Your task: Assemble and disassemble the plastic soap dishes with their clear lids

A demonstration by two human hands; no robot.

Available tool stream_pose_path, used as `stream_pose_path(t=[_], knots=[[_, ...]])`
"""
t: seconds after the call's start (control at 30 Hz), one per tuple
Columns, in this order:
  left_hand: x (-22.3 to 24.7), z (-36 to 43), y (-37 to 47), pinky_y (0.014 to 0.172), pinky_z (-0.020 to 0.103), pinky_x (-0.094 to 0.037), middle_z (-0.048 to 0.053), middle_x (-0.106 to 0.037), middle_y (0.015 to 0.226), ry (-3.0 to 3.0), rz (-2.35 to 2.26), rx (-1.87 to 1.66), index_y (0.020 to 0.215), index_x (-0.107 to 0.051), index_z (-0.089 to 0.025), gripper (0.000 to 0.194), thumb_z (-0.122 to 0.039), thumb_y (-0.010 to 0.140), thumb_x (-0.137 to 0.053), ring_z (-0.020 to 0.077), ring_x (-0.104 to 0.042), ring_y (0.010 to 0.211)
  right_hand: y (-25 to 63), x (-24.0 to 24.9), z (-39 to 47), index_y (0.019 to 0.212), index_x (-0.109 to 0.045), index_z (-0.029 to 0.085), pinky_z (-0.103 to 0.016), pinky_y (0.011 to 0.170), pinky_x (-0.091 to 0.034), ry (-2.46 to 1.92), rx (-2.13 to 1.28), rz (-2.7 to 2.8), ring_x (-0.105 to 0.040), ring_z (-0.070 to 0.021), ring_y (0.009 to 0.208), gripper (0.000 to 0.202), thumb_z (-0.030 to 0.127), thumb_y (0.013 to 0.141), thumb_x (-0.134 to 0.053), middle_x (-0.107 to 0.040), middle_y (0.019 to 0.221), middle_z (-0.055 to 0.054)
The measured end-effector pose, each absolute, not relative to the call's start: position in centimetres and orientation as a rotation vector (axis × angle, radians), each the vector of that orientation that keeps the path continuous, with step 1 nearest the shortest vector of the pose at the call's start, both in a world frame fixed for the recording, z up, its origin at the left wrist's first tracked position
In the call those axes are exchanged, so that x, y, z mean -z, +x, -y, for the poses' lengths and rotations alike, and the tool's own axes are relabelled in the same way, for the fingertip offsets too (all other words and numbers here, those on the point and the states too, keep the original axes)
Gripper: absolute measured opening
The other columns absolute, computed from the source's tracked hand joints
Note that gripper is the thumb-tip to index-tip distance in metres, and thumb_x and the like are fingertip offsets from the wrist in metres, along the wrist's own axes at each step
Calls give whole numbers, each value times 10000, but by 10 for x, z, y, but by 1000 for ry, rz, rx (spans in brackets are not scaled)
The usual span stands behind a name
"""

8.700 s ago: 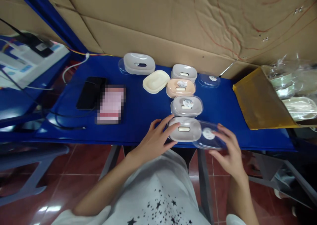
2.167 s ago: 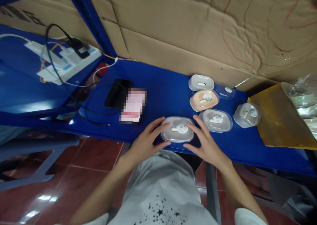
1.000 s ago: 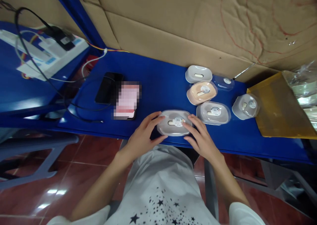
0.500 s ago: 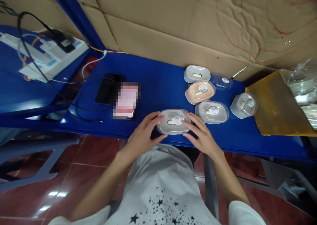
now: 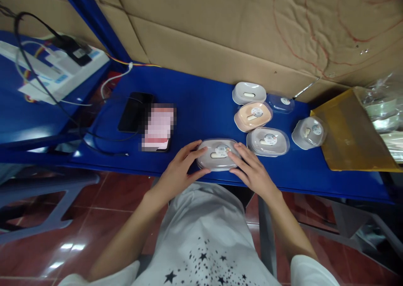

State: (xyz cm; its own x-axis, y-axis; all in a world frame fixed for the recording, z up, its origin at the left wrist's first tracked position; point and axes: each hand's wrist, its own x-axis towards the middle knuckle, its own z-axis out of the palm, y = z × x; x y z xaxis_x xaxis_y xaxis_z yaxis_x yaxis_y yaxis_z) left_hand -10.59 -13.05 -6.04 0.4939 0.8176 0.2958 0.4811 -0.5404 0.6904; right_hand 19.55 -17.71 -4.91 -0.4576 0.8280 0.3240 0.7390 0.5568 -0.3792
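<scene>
A pale grey soap box (image 5: 217, 162) with a clear lid and a white printed label lies on the blue table near its front edge. My left hand (image 5: 182, 164) grips its left end, thumb at the near side and fingers over the lid. At the right end my right hand (image 5: 253, 168) holds it the same way, with fingertips beside the label. Just beyond my right hand sits another grey lidded box (image 5: 262, 148). Behind that are a peach lidded box (image 5: 248, 119) and a grey box (image 5: 244, 98) without its lid.
A loose clear lid (image 5: 283, 104) lies at the back, near one more lidded box (image 5: 304, 137). An open carton (image 5: 333, 130) with wrapped items stands at right. On the left are a black phone (image 5: 134, 111), a blurred-screen phone (image 5: 159, 128), cables and a power strip (image 5: 94, 67).
Both hands keep their grip on the soap box, almost unmoved. The whole view has shifted slightly, so everything appears a little further left.
</scene>
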Motion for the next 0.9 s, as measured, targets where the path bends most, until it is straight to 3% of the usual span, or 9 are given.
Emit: stream_pose_path(t=[0.23,0.57,0.9], knots=[[71,133,-107,1178,566,-557,115,-547,1604,2330,-1041,-942,1586,-466,-379,677,-456,984,-766,323,-616,1431,195,50,180,1724,-209,440,-571,1278,-472,-1260,-207,2311,-408,-304,1603,870,228,1034,-695,-428,1732,-26],[78,139,-106,1033,445,-671,91,-595,1596,2451,-1094,-1049,1584,-488,-393,659,-499,986,-745,297,-717,1315,193,48,181,1721,-222,439,-515,1266,-498,-1265,-164,2299,-479,-306,1554,952,203,977,-768,-448,1714,-22],[68,134,-105,1186,504,-567,80,-588,1596,2262,-1073,-1033,1525,-551,-352,562,-422,1006,-756,283,-649,1410,194,44,171,1730,-213,428,-556,1270,-484,-1230,-211,2301,-488,-306,1559,842,236,1049,-670,-440,1727,-53]])
